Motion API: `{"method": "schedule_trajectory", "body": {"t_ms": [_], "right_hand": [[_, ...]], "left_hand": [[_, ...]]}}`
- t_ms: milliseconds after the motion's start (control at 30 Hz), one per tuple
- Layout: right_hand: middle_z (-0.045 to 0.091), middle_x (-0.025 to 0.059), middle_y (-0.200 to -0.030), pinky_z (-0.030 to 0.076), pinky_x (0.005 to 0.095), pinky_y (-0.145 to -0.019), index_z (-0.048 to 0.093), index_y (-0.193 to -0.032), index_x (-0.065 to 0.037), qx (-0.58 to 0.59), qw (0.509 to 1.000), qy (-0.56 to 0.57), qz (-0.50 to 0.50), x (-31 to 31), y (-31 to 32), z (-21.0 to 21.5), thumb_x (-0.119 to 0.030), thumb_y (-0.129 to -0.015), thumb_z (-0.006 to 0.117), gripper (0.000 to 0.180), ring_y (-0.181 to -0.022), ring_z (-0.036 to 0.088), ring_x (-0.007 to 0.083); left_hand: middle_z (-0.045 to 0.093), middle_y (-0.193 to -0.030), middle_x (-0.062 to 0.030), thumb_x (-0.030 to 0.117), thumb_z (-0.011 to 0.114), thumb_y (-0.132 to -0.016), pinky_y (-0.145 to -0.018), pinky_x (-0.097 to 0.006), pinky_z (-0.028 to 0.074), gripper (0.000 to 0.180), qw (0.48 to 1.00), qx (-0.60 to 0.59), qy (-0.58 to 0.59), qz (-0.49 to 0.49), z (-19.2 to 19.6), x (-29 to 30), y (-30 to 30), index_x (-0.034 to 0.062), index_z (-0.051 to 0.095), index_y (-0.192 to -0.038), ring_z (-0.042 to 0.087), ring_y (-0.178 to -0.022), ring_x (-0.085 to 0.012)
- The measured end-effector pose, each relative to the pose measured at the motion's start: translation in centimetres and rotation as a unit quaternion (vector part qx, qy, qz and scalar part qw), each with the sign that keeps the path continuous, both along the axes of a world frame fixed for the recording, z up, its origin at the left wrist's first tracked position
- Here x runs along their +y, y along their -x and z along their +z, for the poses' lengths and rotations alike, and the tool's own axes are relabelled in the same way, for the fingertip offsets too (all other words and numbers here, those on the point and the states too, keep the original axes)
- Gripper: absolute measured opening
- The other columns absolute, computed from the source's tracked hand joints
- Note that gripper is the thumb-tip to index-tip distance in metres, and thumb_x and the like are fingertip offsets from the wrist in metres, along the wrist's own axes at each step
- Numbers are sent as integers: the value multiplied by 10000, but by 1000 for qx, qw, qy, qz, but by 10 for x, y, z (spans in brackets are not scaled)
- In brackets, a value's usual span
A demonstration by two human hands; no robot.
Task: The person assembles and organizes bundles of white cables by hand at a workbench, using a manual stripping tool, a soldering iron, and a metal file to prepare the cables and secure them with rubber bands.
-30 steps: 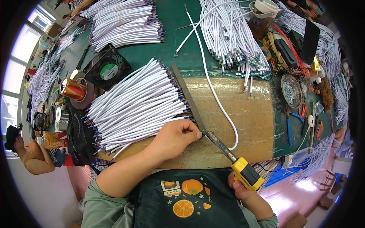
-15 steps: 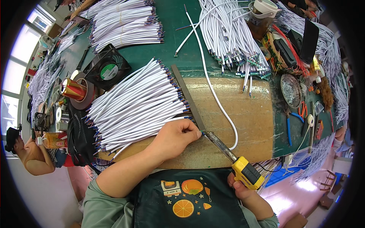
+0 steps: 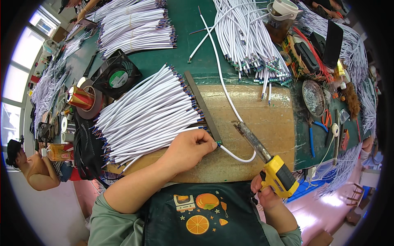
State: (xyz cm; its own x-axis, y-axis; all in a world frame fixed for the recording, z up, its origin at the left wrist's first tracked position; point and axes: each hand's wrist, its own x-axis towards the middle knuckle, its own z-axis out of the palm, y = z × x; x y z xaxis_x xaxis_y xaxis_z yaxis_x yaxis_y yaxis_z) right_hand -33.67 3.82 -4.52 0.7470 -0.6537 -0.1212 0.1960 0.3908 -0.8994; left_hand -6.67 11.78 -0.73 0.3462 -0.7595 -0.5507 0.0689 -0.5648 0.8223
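My left hand (image 3: 189, 149) is closed, thumb and forefinger pinching a tiny green circuit board (image 3: 219, 143) at the end of a white cable (image 3: 239, 158). That cable loops right and runs up to the far side of the table. In my right hand (image 3: 266, 193) is a yellow and black soldering gun (image 3: 280, 177), its worn metal barrel slanting up and left, tip apart from the board. Beside my left fingers lies a flat dark metal bar (image 3: 202, 105). Left of the bar is a bundle of white cables (image 3: 147, 115) with stripped coloured wire ends.
A brown board (image 3: 271, 135) covers the near green table (image 3: 197, 61). A black fan (image 3: 118, 76) and tape roll (image 3: 91, 105) stand left. More cable bundles (image 3: 254, 45) lie at the back. A round dish (image 3: 314, 97) and blue-handled pliers (image 3: 312, 139) are right. A person (image 3: 37, 168) sits far left.
The soldering gun has moved right, its tip lifting off the small board at my left fingertips. My right hand has shifted slightly right with it; my left hand stays in place.
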Motion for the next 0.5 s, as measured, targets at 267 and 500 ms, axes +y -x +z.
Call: {"method": "schedule_trajectory", "body": {"t_ms": [267,500], "right_hand": [[520,49,-700,421,304,-511,447,-1279,-9,-2,998,14,-68,-22,-28,-3,-363,-837,729,632,-553,504,157],[534,56,-709,430,299,-522,438,-1299,-6,-20,996,-18,-80,-26,-31,-7,-337,-856,707,615,-558,513,150]], "left_hand": [[542,-643,15,173,672,-900,-480,-219,344,146,999,33,-19,10,4,0,-1,29,649,-898,470,-528,-51],[550,-645,10,174,667,-905,-482,-216,371,144,999,33,-27,7,6,0,0,32,647,-910,486,-532,-54]]}}
